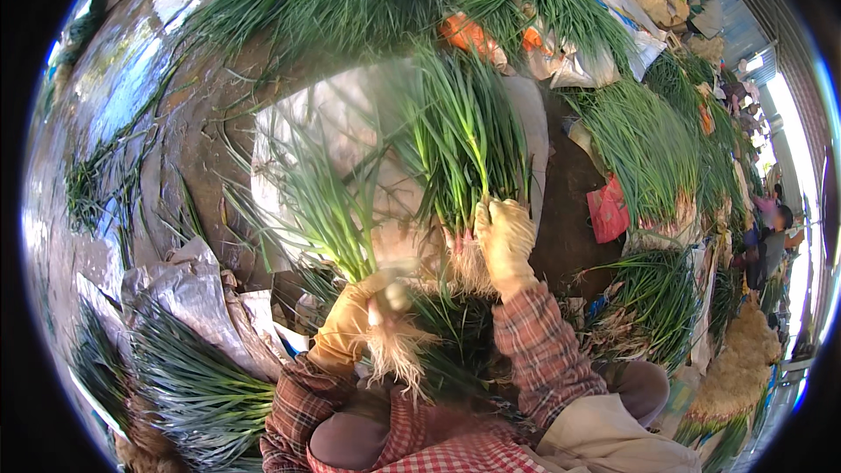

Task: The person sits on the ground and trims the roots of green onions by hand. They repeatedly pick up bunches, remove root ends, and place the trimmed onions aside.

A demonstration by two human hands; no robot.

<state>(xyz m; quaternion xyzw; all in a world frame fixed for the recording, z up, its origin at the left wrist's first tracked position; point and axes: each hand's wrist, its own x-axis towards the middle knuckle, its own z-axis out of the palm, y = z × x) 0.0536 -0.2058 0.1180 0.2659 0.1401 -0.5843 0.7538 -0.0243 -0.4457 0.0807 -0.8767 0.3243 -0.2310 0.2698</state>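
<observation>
My gloved left hand (345, 318) is closed around a small bunch of spring onions (345, 236). Their pale bulbs and stringy roots hang below the fist, and the green leaves fan out upward, partly blurred. In front of me a thicker pile of spring onions (453, 138) lies on a whitish sack sheet (309, 121), root ends towards me. My gloved right hand (507, 240) is at the right side of that pile, its fingers pinching a green stalk (478, 151) near the base. The lower end of this stalk is hidden by the hand.
A large heap of spring onions (341, 0) lies at the far side, and another bundle (204, 381) at lower left. More rows (644, 144) stretch along the right, beside a red plastic bag (608, 210). Several people sit at far right, one a person in grey (709, 13).
</observation>
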